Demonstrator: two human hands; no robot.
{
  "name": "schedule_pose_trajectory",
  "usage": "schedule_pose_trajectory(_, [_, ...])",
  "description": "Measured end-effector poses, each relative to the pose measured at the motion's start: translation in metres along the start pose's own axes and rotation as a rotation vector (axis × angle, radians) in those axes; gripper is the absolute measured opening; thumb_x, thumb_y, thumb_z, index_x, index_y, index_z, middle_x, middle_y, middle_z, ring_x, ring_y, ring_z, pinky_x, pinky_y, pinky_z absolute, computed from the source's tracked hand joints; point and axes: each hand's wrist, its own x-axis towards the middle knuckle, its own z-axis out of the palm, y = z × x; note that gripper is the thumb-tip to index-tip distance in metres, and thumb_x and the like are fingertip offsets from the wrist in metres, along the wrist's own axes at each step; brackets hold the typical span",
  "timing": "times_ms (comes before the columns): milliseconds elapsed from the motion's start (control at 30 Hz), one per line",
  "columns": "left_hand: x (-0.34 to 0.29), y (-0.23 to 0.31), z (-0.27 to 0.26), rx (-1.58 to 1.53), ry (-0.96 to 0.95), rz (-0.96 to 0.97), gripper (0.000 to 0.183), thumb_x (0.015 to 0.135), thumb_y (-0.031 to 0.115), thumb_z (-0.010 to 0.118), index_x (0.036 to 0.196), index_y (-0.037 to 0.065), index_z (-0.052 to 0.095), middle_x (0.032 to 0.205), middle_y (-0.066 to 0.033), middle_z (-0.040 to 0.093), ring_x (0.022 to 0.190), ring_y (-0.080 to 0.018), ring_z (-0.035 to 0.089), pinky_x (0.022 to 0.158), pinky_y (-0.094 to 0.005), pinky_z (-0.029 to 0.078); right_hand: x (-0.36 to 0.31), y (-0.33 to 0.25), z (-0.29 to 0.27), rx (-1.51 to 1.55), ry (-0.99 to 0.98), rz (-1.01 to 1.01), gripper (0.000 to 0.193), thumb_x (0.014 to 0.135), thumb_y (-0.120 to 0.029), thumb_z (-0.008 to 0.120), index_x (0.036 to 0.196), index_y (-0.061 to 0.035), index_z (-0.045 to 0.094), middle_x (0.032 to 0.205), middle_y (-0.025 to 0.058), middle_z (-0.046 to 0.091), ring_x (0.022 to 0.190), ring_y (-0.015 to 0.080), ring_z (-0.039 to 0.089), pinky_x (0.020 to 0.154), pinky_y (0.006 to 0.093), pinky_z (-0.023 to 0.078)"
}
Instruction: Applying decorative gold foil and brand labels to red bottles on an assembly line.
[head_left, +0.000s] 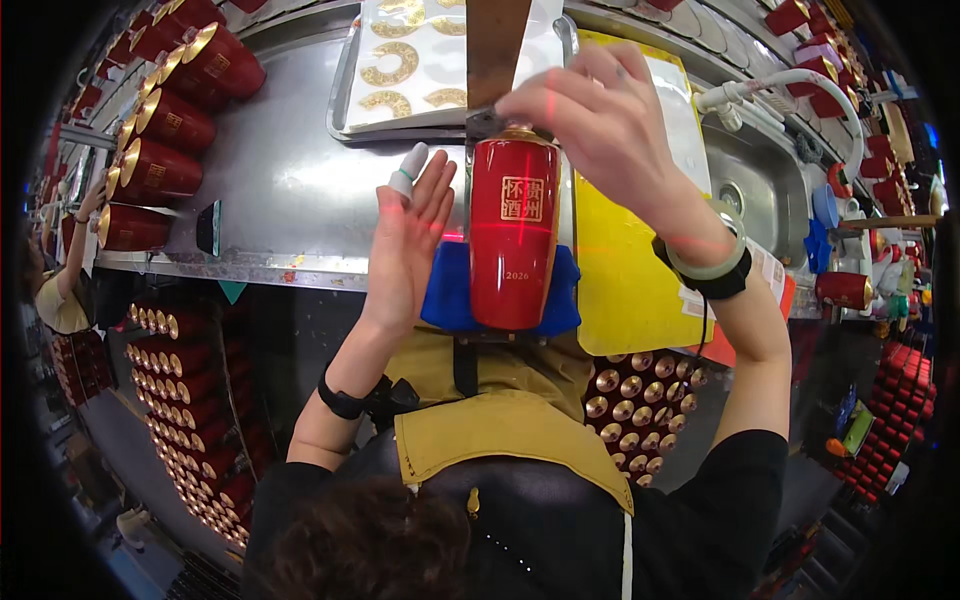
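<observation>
A glossy red bottle [514,245] with a gold square emblem lies in front of me on a blue padded rest [452,290], its gold-rimmed neck pointing away. My right hand [615,125] is closed at the neck end, fingers bent and pressed together; whatever they pinch is hidden. To the left of the bottle, my left hand [405,240] is raised palm up with fingers stretched, holding nothing. One of its fingers wears a white finger cot [408,172]. Thin red light lines cross the bottle and both hands.
Gold C-shaped decals on white sheets lie in a metal tray [345,125] beyond. Red bottles [160,170] line the far left. A yellow sheet [630,285], a steel sink [750,180] and a white faucet [780,82] are at right. Racked bottles [640,410] stand below; another person's arm [80,235] shows far left.
</observation>
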Motion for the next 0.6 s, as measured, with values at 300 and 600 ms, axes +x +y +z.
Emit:
schedule_pose_trajectory(300, [0.001,0.002,-0.013,0.053,0.059,0.005,0.077,0.110,0.057,0.011,0.159,0.000,0.023,0.163,-0.0238,0.033,0.154,-0.0334,0.029,0.129,-0.0439,0.020,-0.055,-0.037,0.010,0.354,0.122,0.239,0.024,0.079,-0.011,0.078,0.103,-0.0167,0.077,0.093,-0.0016,0.076,0.068,0.0186,0.058,0.074,0.0350,0.042])
schedule_pose_trajectory(600, [-0.006,0.014,-0.008,0.065,0.108,0.018,0.080,0.109,0.061,0.012,0.159,-0.001,0.027,0.160,-0.0241,0.037,0.152,-0.0337,0.034,0.128,-0.0443,0.023,-0.018,-0.102,-0.002,0.373,-0.292,-0.164,0.015,0.078,-0.018,0.069,0.092,-0.0139,0.065,0.072,-0.0026,0.053,0.071,0.0161,0.055,0.070,0.0329,0.043])
